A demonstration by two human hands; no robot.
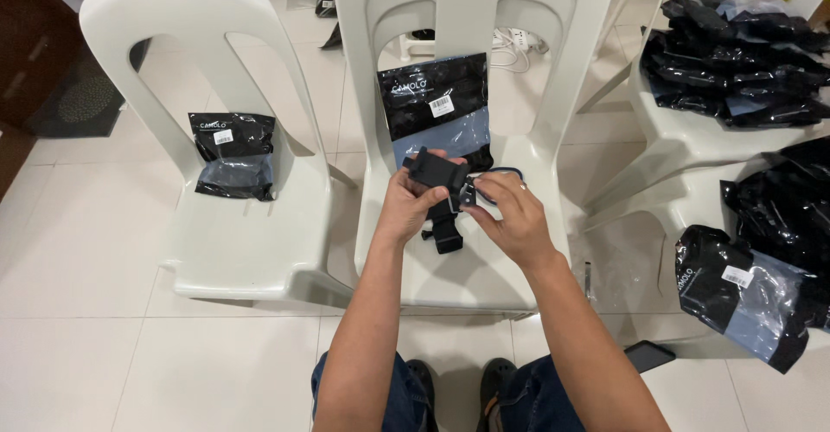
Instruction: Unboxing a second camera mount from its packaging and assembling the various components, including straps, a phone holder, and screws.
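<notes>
My left hand (413, 200) grips a black plastic mount with a strap (438, 175) above the seat of the middle white chair (467, 268). My right hand (512, 216) pinches the strap's metal buckle (468, 195) and a dark blue band beside it. Part of the black strap hangs down between my hands onto the seat. A black-and-blue flat package (437, 108) with a white label leans upright against the chair's back, just behind my hands.
On the left white chair (233, 242) lies another black package (233, 153). Chairs at the right carry piles of several black packages (735, 51), and one more package (743, 298) is at the lower right. A dark phone (648, 356) lies on the tiled floor.
</notes>
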